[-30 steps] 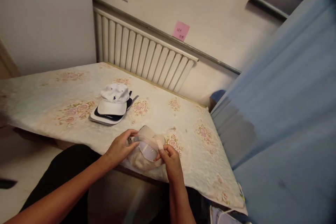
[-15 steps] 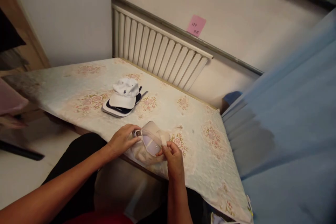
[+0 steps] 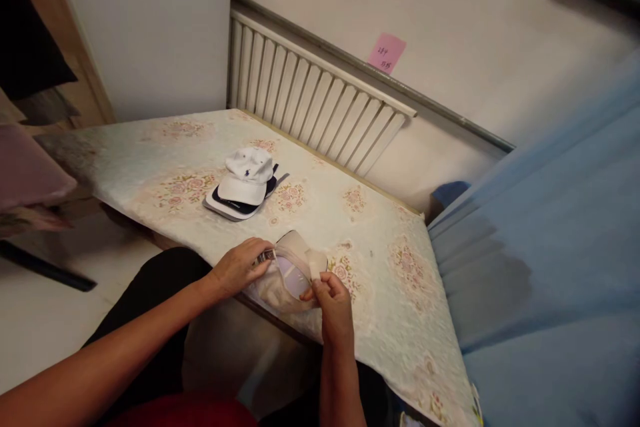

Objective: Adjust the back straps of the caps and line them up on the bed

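A beige baseball cap (image 3: 285, 287) lies at the table's near edge with its inside facing up and its brim pointing away from me. My left hand (image 3: 243, 268) is closed on the cap's left rim, by a dark label. On the other side, my right hand (image 3: 332, 298) pinches the pale strap at the cap's edge between thumb and fingers. Beyond my hands sits a stack of caps: a white cap (image 3: 246, 177) with a small dark logo on top, a dark cap (image 3: 235, 205) beneath it, and a pale brim at the bottom.
A floral tablecloth (image 3: 320, 193) covers the table. A white radiator (image 3: 310, 90) runs along the wall behind it, with a pink note (image 3: 387, 53) above. A blue curtain (image 3: 540, 233) hangs at the right. Pink fabric (image 3: 35, 170) shows at the left.
The whole view has shifted slightly, so the table and stacked caps sit further right. Both hands keep their hold on the beige cap; the left fingers now cover more of its label.
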Demonstrator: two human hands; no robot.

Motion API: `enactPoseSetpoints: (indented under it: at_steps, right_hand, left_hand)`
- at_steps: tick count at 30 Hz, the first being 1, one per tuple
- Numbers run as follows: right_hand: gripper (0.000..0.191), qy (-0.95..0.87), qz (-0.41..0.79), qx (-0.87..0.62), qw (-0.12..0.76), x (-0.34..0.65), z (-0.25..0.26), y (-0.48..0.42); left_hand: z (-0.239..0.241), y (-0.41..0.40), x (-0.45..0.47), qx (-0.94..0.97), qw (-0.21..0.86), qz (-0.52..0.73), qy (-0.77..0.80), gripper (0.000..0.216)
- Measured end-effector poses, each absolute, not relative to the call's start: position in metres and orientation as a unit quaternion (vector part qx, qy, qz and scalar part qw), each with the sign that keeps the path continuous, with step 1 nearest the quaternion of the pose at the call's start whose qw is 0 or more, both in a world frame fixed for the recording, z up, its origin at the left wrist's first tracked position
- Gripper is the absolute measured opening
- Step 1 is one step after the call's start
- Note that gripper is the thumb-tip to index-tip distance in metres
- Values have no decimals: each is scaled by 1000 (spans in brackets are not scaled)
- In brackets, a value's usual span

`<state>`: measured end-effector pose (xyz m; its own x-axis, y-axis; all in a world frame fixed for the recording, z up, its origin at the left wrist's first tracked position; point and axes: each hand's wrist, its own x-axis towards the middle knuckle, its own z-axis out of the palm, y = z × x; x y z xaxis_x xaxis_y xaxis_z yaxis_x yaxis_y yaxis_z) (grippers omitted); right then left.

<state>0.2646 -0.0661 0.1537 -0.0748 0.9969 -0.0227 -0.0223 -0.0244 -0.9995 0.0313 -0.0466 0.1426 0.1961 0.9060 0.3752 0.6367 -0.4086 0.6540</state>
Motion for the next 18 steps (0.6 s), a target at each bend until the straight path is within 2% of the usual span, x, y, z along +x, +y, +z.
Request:
enactPoseSetpoints:
  at_steps: [10, 18]
  right_hand:
    - [12, -502, 525, -492, 480, 259, 161, -68]
    - [9, -525, 495, -524, 454, 239, 166, -59]
  left_hand:
    - [141, -46, 44, 742, 244, 367, 504, 36]
    - [151, -47, 60, 749, 292, 357, 475, 23]
